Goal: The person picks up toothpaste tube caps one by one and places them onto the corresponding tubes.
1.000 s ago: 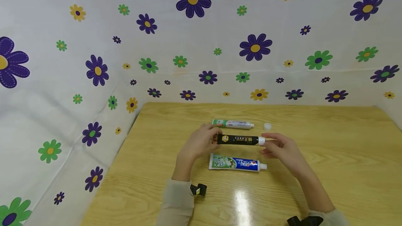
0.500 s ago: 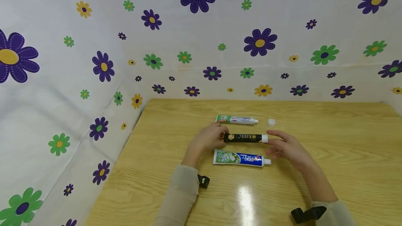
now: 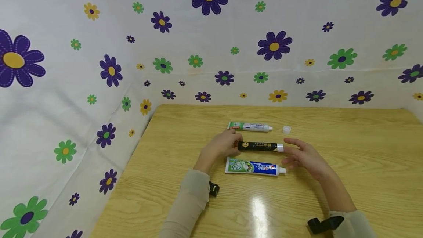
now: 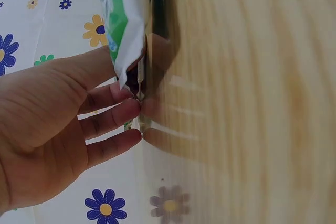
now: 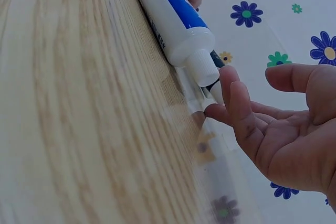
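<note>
A black toothpaste tube with a white cap lies across the table between two other tubes. My left hand holds its left end between thumb and fingers, the fingertips down at the tabletop in the left wrist view. My right hand is beside the capped end, its fingers spread and loosely bent, fingertips right at the cap. Nearer to me lies a blue, green and white toothpaste tube, which partly hides the black one in both wrist views. Farther back is a smaller green and white toothpaste tube.
A small whitish cap lies just right of the far tube. The wood-grain table ends at a flower-printed cloth behind and at the left. Black wrist mounts sit on the forearms.
The black tube has come down toward the table and a little closer to the near tube. My right fingers have loosened from its cap. The head view has shifted slightly.
</note>
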Motion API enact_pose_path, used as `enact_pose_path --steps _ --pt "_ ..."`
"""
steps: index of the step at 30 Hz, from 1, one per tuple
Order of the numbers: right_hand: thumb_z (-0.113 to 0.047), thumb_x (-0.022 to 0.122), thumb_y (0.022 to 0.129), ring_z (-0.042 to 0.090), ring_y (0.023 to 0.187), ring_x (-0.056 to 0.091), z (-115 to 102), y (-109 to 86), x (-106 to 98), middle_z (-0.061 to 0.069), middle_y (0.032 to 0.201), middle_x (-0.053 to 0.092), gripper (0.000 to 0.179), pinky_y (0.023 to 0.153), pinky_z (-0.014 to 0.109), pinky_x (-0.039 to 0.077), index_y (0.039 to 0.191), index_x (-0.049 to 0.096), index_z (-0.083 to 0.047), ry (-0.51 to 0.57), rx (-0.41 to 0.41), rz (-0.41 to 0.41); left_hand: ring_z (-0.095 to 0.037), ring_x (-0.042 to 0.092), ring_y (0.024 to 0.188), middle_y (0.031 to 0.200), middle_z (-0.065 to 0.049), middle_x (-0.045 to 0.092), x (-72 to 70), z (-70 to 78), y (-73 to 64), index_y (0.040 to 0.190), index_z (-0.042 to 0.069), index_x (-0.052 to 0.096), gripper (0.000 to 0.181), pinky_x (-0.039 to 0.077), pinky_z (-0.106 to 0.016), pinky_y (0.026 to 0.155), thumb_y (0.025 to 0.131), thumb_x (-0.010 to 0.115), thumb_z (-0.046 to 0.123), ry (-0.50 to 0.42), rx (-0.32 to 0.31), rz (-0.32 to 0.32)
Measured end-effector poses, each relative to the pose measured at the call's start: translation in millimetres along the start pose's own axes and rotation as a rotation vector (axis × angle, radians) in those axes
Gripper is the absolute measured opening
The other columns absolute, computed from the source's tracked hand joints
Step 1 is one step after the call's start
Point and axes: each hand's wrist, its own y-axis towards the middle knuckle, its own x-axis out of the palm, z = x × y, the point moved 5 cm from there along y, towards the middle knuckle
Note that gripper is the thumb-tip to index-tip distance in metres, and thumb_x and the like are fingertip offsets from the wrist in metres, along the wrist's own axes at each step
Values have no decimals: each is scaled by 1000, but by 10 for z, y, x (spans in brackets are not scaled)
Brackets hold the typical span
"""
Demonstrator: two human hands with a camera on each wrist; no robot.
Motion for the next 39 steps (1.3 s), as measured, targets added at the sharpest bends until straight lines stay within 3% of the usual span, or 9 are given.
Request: enact_pose_path --steps 11,16,27,39 --pt "-25 53 103 17 84 72 6 -15 -16 20 113 70 66 70 32 58 154 24 5 3 6 10 -16 53 101 121 -2 56 27 -16 5 127 19 63 41 50 -34 87 89 76 28 -27 -22 23" --pt "-24 52 104 17 86 72 2 -28 -16 21 119 66 64 71 31 58 153 25 5 -2 12 15 -16 51 97 116 -2 55 25 -13 0 126 18 64 40 48 -32 86 89 76 26 -48 -12 28" --pt "-22 46 106 15 87 71 29 -63 -6 32 137 52 58 73 29 58 153 26 5 1 6 15 -19 54 106 127 -5 54 58 -54 -36 130 18 61 41 48 -37 94 92 73 29 -55 -42 4" --pt "-20 42 107 14 87 70 29 -69 -16 31 140 50 55 73 28 58 153 25 5 16 12 11 -19 53 103 122 -5 54 61 -56 -45 133 19 58 45 48 -36 92 92 72 31 -20 -29 -2"
